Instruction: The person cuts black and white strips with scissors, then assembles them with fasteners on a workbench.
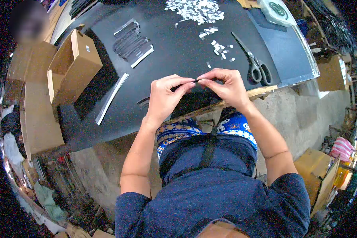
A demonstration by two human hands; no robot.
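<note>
My left hand (166, 94) and my right hand (227, 85) meet over the near edge of the black-topped table. Thumb and fingers of each pinch a thin black strip (196, 80) stretched between them. Part of the strip is hidden in the fingers, and what looks like its tail shows by my left wrist. Beyond my left hand lies a bundle of dark strips (131, 43) with white ends. A long white strip (112, 99) rests to its near left. Black-handled scissors (255, 65) lie beyond my right hand, blades closed and pointing away.
A heap of small white pieces (196, 10) is at the far side, with loose ones (219, 48) nearer. An open cardboard box (85, 59) stands on the left. A clear plastic bag (277, 12) lies far right. A person (29, 20) is at far left.
</note>
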